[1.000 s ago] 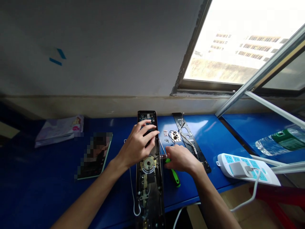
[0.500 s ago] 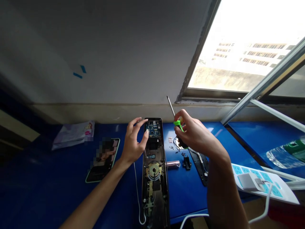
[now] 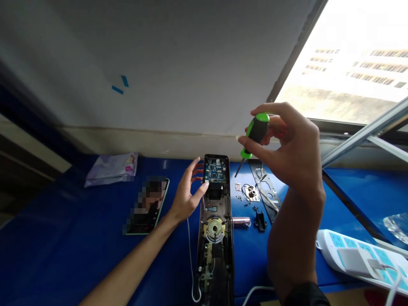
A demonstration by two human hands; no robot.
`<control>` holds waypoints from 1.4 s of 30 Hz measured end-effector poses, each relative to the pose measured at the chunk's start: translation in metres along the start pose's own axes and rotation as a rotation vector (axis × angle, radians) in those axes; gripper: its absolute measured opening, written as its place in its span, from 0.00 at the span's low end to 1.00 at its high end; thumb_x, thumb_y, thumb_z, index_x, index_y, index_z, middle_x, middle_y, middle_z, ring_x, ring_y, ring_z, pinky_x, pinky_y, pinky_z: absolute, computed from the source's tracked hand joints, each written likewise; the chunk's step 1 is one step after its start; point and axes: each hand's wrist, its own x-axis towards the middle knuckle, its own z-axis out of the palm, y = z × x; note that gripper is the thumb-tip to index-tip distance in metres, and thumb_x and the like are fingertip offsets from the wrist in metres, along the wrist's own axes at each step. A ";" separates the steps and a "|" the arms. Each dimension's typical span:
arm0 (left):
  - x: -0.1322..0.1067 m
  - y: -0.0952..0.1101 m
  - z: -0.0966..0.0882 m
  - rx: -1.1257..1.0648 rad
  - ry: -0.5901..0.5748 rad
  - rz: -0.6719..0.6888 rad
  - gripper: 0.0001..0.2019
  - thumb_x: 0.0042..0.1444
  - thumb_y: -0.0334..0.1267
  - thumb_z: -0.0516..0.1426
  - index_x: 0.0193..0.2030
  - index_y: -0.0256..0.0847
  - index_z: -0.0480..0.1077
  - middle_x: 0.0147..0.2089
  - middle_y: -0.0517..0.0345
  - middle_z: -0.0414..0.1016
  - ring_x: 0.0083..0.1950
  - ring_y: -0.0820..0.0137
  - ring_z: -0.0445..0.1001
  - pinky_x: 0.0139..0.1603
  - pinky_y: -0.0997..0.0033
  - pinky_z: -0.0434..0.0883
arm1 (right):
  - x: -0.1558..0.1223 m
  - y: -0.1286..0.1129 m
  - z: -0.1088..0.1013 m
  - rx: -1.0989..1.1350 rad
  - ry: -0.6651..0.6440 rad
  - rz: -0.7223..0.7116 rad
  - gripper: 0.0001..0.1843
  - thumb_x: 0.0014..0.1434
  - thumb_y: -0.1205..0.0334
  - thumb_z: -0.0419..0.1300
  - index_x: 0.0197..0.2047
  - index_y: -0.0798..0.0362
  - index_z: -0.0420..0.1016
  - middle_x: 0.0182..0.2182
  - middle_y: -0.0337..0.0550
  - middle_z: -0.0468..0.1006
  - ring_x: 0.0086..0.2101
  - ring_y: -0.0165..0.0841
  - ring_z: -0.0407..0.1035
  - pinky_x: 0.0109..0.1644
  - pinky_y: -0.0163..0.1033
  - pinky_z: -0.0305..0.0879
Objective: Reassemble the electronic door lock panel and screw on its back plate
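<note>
A window (image 3: 344, 87) stands far right beyond the blue bench (image 3: 168, 265); the right grip (image 3: 287, 146) clasps a screwdriver (image 3: 259, 127), the left grip (image 3: 186, 196), slack, meets a black casing (image 3: 220, 282).

WORK AREA SURROUNDINGS: WINDOW-LIT WALL AND BLUE TABLETOPS

Rear: plain grey wall (image 3: 191, 55), marked left of centre with two short strips of blue tape (image 3: 117, 89), separate and angled. Along the wall's foot: beige band (image 3: 159, 137), directly behind a glossy blue tabletop (image 3: 251, 259). Upper right: dark-framed window (image 3: 350, 29), glass overexposed by daylight; outside, a pale building (image 3: 378, 67) with rows of windows. Before the window: diagonal silver metal rail (image 3: 357, 138) with thinner crossbar (image 3: 389, 148). Right: second blue tabletop (image 3: 360, 187), beyond a dark gap (image 3: 347, 203). Light: strongest at right, dim at upper left.
</note>
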 end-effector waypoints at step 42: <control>-0.011 0.013 -0.003 -0.021 -0.051 -0.035 0.16 0.71 0.40 0.55 0.63 0.49 0.70 0.69 0.50 0.70 0.66 0.58 0.72 0.64 0.57 0.71 | -0.018 -0.010 0.056 0.121 0.071 -0.176 0.16 0.62 0.65 0.70 0.54 0.50 0.81 0.39 0.40 0.84 0.29 0.30 0.72 0.37 0.41 0.77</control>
